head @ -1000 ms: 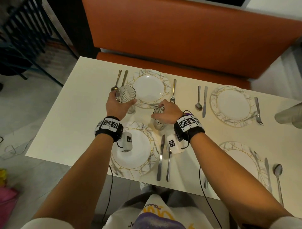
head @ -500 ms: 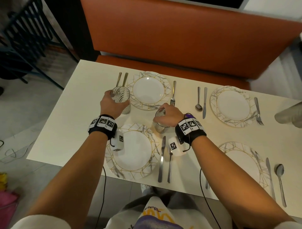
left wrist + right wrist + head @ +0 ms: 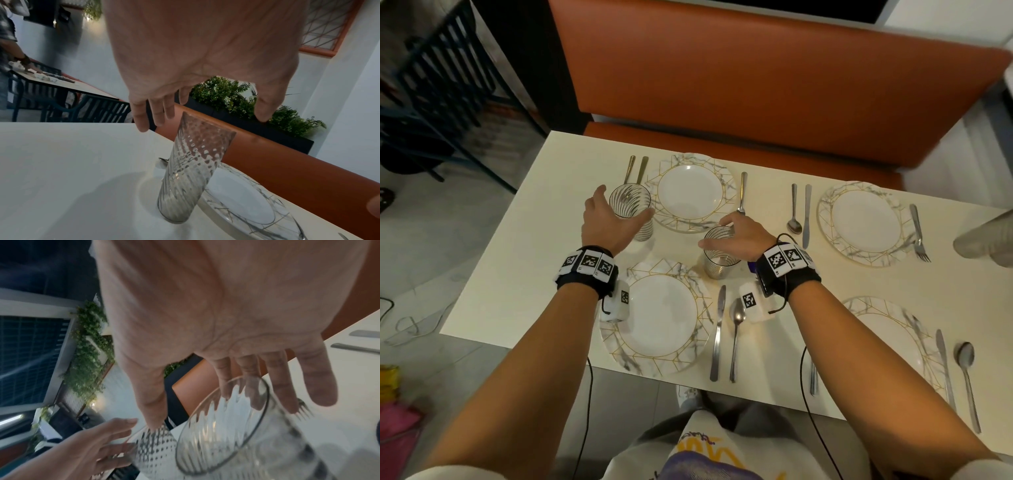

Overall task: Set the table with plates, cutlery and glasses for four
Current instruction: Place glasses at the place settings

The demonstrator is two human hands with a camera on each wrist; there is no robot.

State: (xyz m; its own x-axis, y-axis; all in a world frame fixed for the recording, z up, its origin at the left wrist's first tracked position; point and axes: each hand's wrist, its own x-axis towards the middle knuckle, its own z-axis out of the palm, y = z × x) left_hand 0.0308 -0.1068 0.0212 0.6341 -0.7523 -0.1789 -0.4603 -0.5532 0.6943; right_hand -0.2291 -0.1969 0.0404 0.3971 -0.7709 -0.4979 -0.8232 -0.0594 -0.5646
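Observation:
Two ribbed clear glasses stand upright on the cream table point(image 3: 517, 257). One glass point(image 3: 631, 212) point(image 3: 189, 170) is left of the far-left plate point(image 3: 678, 161), over the tips of a knife and spoon point(image 3: 637, 168). My left hand point(image 3: 616, 209) point(image 3: 203, 116) hovers over it, fingers spread and off the glass. The other glass point(image 3: 719, 260) point(image 3: 236, 434) stands above the near-left plate point(image 3: 702, 308). My right hand point(image 3: 714, 234) point(image 3: 222, 410) is just over its rim with straight fingers, gripping nothing. Plates point(image 3: 828, 205) point(image 3: 914, 325) with cutlery fill the right side.
A fork point(image 3: 741, 192) lies just beyond my right hand; a knife point(image 3: 717, 332) and spoon point(image 3: 736, 325) lie under my right wrist. An orange bench point(image 3: 756, 85) lines the far edge. Dark chairs point(image 3: 438, 85) stand at left. A grey sleeve point(image 3: 986, 240) shows at the right edge.
My left hand carried its glass further from me, set it beside the far-left plate and let go. My right hand has let go of its glass too; both hands' fingers have spread.

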